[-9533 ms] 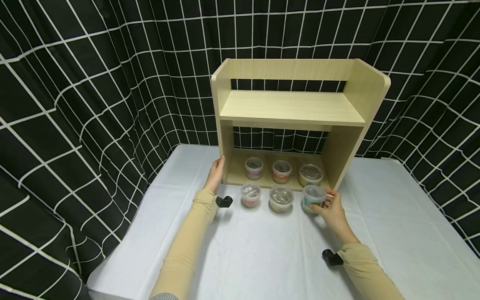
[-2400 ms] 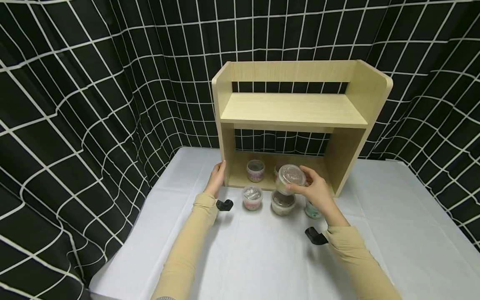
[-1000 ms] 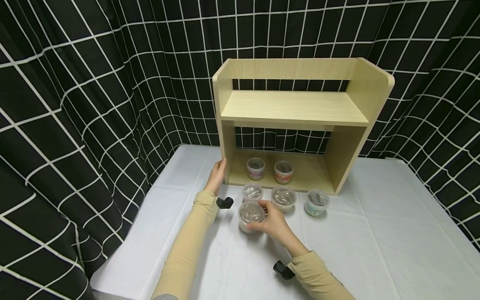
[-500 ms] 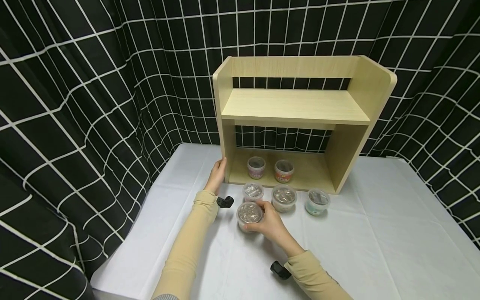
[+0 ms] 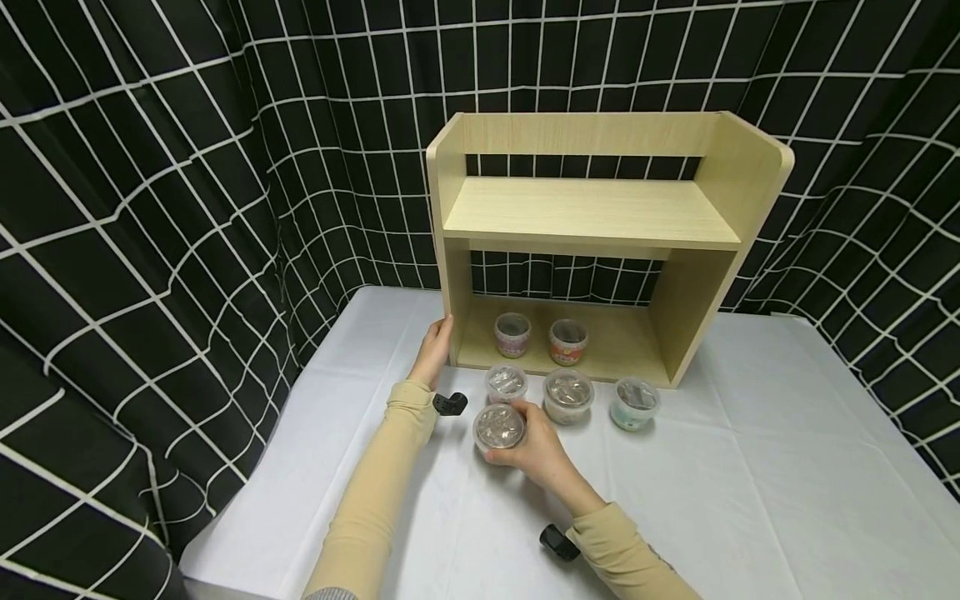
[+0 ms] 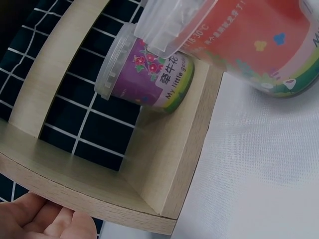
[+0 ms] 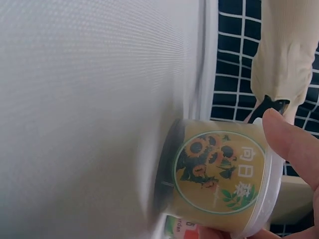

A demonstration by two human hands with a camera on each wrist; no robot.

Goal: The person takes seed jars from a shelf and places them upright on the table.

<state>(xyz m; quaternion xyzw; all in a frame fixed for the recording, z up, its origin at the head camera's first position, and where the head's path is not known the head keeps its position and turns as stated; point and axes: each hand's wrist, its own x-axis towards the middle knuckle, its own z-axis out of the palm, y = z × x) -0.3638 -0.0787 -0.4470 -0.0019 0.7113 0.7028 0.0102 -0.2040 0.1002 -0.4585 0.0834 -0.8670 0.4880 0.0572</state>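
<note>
My right hand [image 5: 538,446] grips a clear-lidded plastic tub [image 5: 498,427] at the table's front left of the row. In the right wrist view this tub [image 7: 219,174] has a yellow sunflower label, and its base is at the white cloth. My left hand [image 5: 431,354] touches the outer left side of the wooden shelf unit [image 5: 592,208]; the left wrist view has its fingers [image 6: 75,224] against the panel's outside. A purple-label tub [image 5: 512,335] and a red-label tub [image 5: 567,342] stand on the bottom shelf.
On the white-clothed table [image 5: 787,467], a pink tub [image 5: 506,383], a pale tub [image 5: 567,396] and a teal tub [image 5: 634,404] stand before the shelf. The pink tub is just behind the held one. Black gridded curtain [image 5: 187,208] encloses the sides and back.
My right hand first put the teal tub on the table, then took the sunflower tub from the bottom shelf and brought it down front left. Lately it barely moves; the left hand stays put.
</note>
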